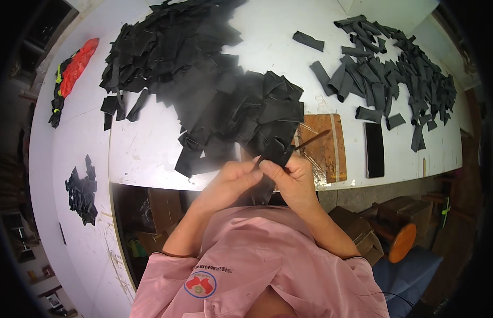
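Observation:
Close to the table's front edge, my left hand (237,179) and my right hand (294,179) are together, both closed on a black fabric piece (278,152). Part of this piece hangs down between them, over the edge. A thin dark brown stick (314,139) slants up to the right from beside my right hand; whether the fingers grip it or it lies behind them I cannot tell. Just beyond the hands rises a big heap of flat black fabric pieces (167,53), which spreads to the far left.
Rolled dark tubes (368,74) lie piled at the right. A brown board (335,153) and a black phone (374,150) lie nearer. At left are a red plastic bag (79,66) and a small black pile (82,193). A wooden stool (403,243) and cardboard boxes (357,230) stand below.

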A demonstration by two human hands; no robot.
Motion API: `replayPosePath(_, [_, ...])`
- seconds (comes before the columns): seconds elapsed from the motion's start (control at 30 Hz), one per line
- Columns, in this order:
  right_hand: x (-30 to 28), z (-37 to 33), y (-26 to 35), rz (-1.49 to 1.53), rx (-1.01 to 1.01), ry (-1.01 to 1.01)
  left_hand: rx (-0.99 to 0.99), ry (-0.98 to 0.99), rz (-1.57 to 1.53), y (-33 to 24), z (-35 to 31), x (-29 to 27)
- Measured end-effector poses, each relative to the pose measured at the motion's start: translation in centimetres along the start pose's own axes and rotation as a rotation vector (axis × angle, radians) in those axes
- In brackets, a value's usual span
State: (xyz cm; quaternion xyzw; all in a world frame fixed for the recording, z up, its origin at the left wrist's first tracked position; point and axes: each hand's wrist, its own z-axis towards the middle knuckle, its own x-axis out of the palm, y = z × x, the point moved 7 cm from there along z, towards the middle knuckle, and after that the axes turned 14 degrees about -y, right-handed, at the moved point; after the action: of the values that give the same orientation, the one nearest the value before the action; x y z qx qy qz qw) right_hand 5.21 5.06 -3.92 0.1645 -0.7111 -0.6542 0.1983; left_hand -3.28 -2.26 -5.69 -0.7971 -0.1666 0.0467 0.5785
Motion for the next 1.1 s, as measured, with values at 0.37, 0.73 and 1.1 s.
replayPosePath(0.37, [-3.5, -0.3, 0.8, 0.022, -0.007, -0.070, -0.102, -0.188, -0.292, 3.9, 1.9, 1.4])
replayPosePath(0.73, [-7.8, -0.5, 0.1, -0.207, -0.144, -0.291, 0.762, -1.187, 0.495, -5.4, 4.0, -11.5])
replayPosePath(1.1, [-8.2, -1.4, -0.3, -0.140, -0.112, -0.393, 0.324, -1.173, 1.469, -6.4, 17.1, -26.7])
